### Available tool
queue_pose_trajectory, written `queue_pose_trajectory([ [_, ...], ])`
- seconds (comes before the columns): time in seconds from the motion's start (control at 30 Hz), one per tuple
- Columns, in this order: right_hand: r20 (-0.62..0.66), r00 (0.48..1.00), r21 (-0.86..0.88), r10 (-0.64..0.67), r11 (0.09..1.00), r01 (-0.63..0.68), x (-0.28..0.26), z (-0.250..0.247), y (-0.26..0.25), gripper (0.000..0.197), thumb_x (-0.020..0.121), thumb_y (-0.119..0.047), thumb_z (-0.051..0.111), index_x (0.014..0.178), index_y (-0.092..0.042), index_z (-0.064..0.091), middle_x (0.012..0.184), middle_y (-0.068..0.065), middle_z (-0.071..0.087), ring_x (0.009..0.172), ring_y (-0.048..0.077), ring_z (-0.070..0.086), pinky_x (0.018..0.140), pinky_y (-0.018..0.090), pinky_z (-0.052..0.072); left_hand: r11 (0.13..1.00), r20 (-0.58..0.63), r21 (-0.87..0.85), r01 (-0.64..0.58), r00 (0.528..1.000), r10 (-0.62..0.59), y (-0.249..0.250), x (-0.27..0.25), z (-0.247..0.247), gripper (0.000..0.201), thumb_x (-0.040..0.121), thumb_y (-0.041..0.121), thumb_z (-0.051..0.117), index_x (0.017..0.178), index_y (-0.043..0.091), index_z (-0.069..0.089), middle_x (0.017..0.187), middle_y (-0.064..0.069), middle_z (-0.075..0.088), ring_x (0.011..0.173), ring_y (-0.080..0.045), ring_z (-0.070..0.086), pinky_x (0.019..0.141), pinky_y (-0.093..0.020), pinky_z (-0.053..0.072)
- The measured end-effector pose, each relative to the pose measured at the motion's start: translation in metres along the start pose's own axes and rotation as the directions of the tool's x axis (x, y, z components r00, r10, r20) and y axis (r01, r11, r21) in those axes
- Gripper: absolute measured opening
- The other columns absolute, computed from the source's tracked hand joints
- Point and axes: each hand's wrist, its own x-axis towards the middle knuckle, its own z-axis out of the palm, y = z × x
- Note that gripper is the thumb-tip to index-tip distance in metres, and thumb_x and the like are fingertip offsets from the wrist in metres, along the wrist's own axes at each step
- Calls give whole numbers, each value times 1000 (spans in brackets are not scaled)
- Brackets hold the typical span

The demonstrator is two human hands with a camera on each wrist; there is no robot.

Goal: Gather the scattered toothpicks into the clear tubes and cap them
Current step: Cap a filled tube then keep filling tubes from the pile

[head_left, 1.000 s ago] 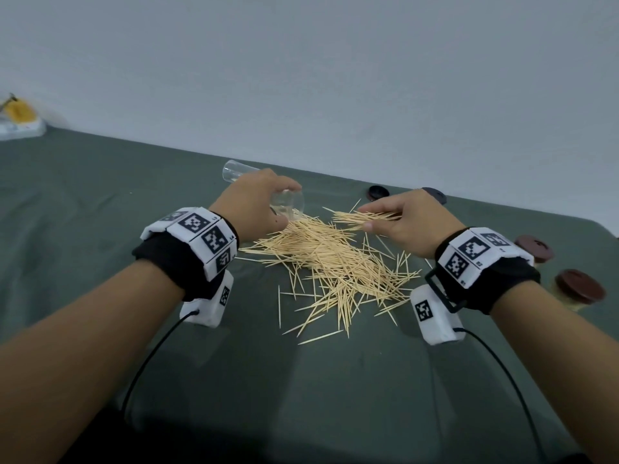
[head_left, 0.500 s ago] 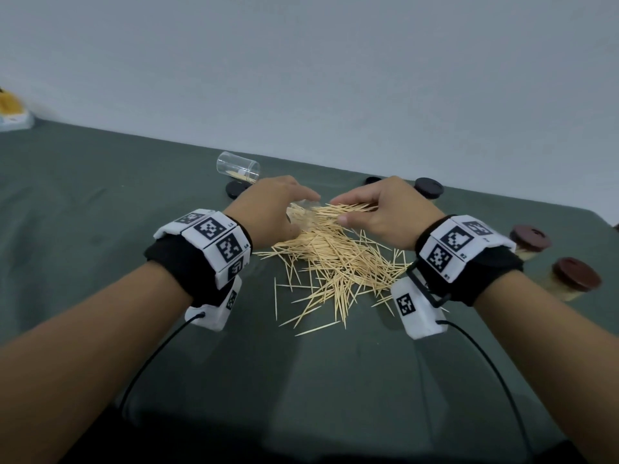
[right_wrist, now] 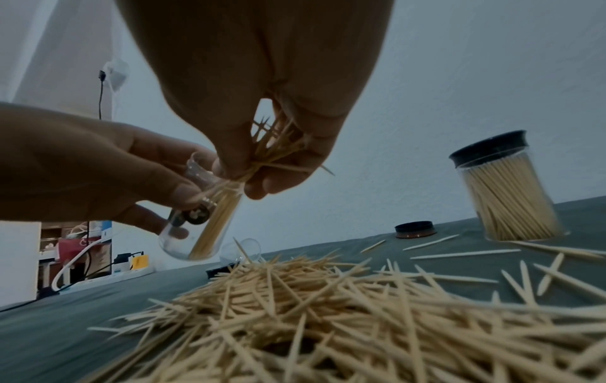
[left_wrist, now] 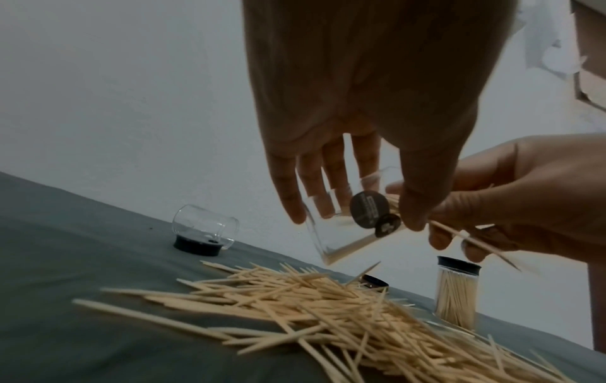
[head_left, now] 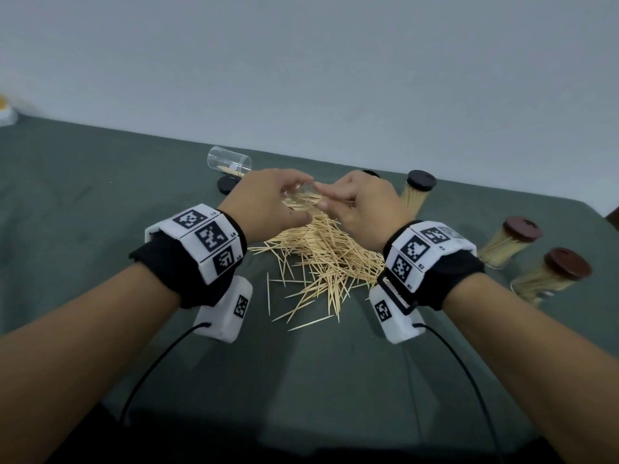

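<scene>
A heap of loose toothpicks lies on the green cloth between my wrists. Above its far side my left hand grips a clear tube, tilted with its mouth up toward the right; a few toothpicks lie inside it. My right hand pinches a bundle of toothpicks between thumb and fingers. The bundle's lower ends reach into the tube's mouth. In the head view the tube is mostly hidden behind both hands.
An uncapped clear tube lies on its side at the back, by a black cap. A full black-capped tube stands behind my right hand. Two brown-capped full tubes stand at the right. Another loose cap lies nearby.
My hands have come together above the heap. The left has lifted and tilted the tube, and the right has carried its bundle leftward to the tube's mouth.
</scene>
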Motion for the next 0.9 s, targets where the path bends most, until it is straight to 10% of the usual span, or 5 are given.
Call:
queue_pose_trajectory([
  [0.33,-32,999,42,13,999,-11,-1,4,-6,29,90,-24,68,118,-23,70,114,-5,70,98,1,59,81,3,35,999,-1,-34,-8,1000,8,4,-3,5,51,82,38,73,130,29,59,123,3,64,116,-12,57,102,-34,44],
  [0.47,-51,998,43,34,999,-32,-1,4,-5,29,87,-31,71,115,-31,65,116,-8,66,111,7,56,93,22,42,1000,8,-28,13,1000,-12,4,-4,4,55,82,36,74,133,30,56,124,2,64,117,-13,57,102,-31,43],
  [0.7,-82,996,61,41,997,-36,1,4,-4,13,85,-30,73,96,-24,69,91,-10,67,75,4,60,70,20,44,1000,8,-18,19,1000,-18,7,-4,0,59,80,37,74,135,30,54,126,2,63,117,-11,56,101,-28,42],
  [0.9,-26,999,-41,23,999,-24,2,2,-1,24,89,-35,67,112,-29,72,102,-7,56,92,6,48,79,20,31,1000,24,-11,15,1000,-14,7,-4,1,60,80,39,75,136,29,54,128,2,62,118,-11,55,101,-27,42],
])
